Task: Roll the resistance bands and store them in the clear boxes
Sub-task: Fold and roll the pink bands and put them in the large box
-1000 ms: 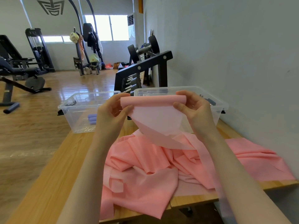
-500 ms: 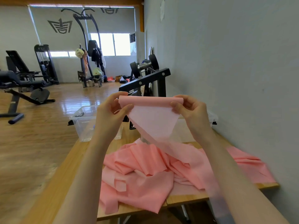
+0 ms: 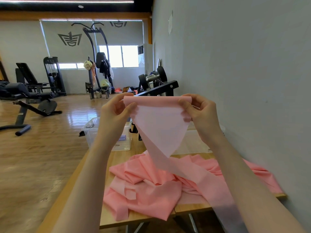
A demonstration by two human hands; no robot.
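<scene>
I hold a pink resistance band [image 3: 159,125] up in front of me, its top edge curled into a short roll. My left hand [image 3: 117,111] pinches the roll's left end and my right hand [image 3: 200,110] pinches its right end. The band's loose tail hangs down to a heap of pink bands [image 3: 151,187] on the wooden table [image 3: 74,185]. A clear box [image 3: 90,130] stands behind my left forearm with a purple roll [image 3: 122,137] inside. A second clear box [image 3: 193,142] sits behind my right forearm, mostly hidden.
A grey wall runs close along the right side. A black dumbbell rack [image 3: 158,88] stands behind the boxes. Gym benches and machines [image 3: 33,91] fill the wooden floor at the left. The table's front edge lies just below the heap.
Both hands have lifted the rolled band end higher, away from the table. My view has tilted upward, so the boxes and heap sit lower in frame.
</scene>
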